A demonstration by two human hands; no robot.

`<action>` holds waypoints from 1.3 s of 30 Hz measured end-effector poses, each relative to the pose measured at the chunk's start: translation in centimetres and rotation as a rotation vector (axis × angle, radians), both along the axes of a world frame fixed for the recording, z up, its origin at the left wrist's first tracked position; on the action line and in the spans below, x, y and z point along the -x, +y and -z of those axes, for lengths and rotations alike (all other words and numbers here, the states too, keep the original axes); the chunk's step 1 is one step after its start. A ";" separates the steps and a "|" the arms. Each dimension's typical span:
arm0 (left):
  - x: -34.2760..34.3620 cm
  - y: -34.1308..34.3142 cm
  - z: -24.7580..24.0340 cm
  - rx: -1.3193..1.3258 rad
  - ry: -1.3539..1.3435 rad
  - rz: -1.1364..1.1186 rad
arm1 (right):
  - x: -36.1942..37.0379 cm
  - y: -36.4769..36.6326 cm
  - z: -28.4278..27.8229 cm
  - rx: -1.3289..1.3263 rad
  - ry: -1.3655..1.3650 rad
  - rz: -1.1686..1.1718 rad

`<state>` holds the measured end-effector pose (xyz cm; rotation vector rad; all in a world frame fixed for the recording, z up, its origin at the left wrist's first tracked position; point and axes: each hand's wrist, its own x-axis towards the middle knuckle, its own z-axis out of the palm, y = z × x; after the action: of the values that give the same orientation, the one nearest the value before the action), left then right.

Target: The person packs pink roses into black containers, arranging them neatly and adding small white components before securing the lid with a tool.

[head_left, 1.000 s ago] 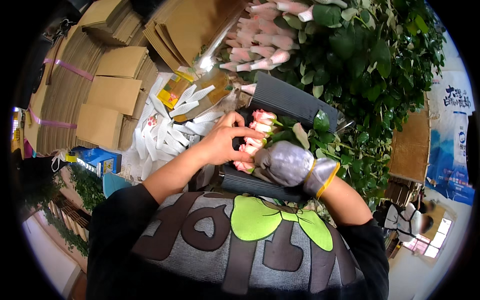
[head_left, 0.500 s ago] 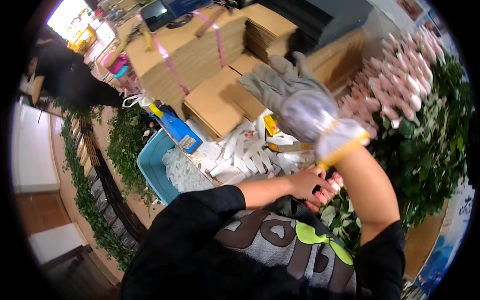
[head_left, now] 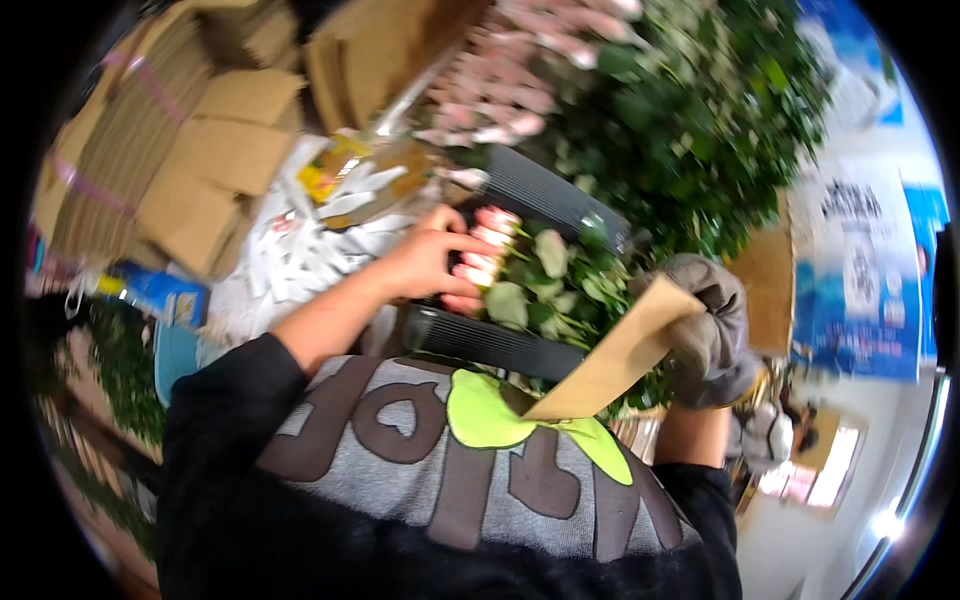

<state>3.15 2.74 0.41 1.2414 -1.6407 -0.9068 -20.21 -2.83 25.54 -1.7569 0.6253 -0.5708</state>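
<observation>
Pink roses [head_left: 487,262] lie in a row with their green leaves [head_left: 550,285] stretching to the right, between two black ribbed side walls [head_left: 500,345] of a holder. My bare left hand [head_left: 425,262] grips the blooms at their left end, its fingers curled over them. On my right hand [head_left: 708,325] is a grey work glove. Its fingers are closed on the upper end of a flat brown cardboard piece [head_left: 615,350], which slants down toward my shirt over the leafy stems. Motion blurs the roses a little.
Stacked cardboard [head_left: 215,150] stands at the far left. White foam sleeves [head_left: 300,250] lie heaped beside my left forearm. Many pink sleeved roses [head_left: 500,80] with a mass of leaves [head_left: 690,120] fill the far side. A blue printed box [head_left: 860,260] is at the right.
My gloved right hand has come from over the cardboard stack down to the stems and now holds a cardboard piece. My left hand stays at the roses. The view has turned right.
</observation>
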 end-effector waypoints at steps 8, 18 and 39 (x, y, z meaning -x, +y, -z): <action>-0.1 -0.1 -1.2 -0.132 -0.004 0.019 | 3.7 7.8 5.5 -0.266 0.156 0.327; 0.1 -0.2 1.7 0.002 -0.053 -0.055 | -3.9 -0.9 12.9 0.005 0.897 0.265; 1.2 -1.9 -8.2 0.067 -0.658 0.374 | -5.4 -8.4 6.0 1.076 0.884 0.021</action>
<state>2.00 0.83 8.57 1.2864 -2.4634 -0.6799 -14.78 -11.27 19.51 -3.0700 1.0358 -0.0631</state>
